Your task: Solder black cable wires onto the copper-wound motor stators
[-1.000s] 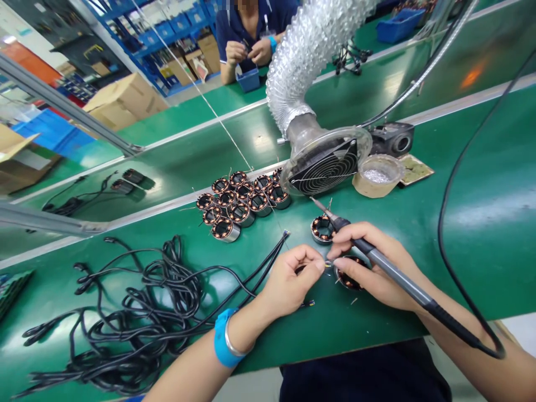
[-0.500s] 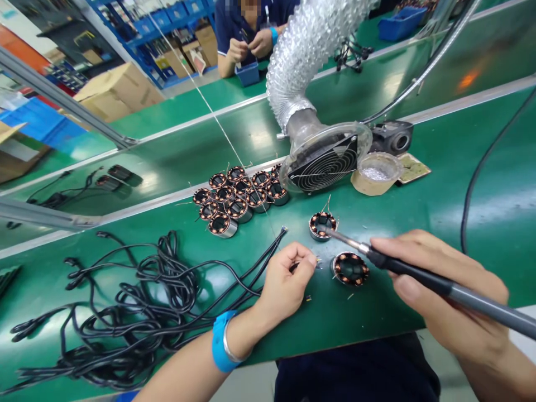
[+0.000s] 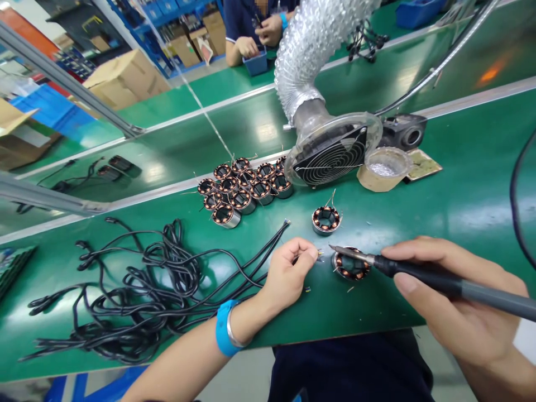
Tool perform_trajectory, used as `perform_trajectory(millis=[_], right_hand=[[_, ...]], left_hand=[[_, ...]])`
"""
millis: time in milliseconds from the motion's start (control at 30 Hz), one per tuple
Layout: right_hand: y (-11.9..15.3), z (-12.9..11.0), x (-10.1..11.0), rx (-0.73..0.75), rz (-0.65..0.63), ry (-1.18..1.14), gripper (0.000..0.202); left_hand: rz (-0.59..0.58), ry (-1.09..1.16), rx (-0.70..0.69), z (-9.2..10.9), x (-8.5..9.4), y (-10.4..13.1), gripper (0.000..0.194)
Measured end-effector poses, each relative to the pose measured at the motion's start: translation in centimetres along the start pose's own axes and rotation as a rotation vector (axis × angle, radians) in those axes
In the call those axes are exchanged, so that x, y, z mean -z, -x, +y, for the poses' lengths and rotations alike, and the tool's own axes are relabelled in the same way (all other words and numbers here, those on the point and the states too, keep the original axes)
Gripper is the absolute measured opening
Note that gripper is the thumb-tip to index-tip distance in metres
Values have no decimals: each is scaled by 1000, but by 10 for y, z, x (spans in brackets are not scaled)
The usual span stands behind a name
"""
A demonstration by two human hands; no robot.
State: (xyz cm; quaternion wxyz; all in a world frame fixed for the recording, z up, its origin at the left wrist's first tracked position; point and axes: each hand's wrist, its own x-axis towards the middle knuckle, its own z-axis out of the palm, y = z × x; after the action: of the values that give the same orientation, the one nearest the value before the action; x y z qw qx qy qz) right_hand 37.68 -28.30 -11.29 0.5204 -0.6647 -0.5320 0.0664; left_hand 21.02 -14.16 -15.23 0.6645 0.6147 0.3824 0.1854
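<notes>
My right hand (image 3: 460, 296) is closed round the handle of a soldering iron (image 3: 422, 273). The iron's metal tip reaches left over the nearer motor stator (image 3: 352, 272), close to some thin wire ends. Those wires come out of a black cable pinched between the thumb and fingers of my left hand (image 3: 291, 268), most of it hidden by the fist. A blue wrist strap (image 3: 226, 329) is round my left wrist. Another copper-wound stator (image 3: 326, 220), with wires sticking up, stands just behind the nearer one.
Black cables (image 3: 138, 290) lie tangled at the left. Several stators (image 3: 242, 201) stand grouped at the back beside a fume extractor fan (image 3: 330, 159) with a silver duct (image 3: 310, 50). A round tub (image 3: 383, 170) sits right of it. Opposite, a co-worker's hands (image 3: 270, 30) hover by a blue bin (image 3: 255, 62).
The soldering iron's tip has come down from the farther stator to over the nearer one, towards the wire ends. My left hand keeps its pinch. The view has shifted slightly.
</notes>
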Motion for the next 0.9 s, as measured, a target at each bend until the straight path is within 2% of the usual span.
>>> perform_trajectory(millis=[533,900], right_hand=[[-3,-3,-4,14,-29,31,15],[-2,-15,-10,154,-86,27,27]], left_hand=[[-32,15,-8,6,0,2,25],[-45,31,-38,-1,1,2,22]])
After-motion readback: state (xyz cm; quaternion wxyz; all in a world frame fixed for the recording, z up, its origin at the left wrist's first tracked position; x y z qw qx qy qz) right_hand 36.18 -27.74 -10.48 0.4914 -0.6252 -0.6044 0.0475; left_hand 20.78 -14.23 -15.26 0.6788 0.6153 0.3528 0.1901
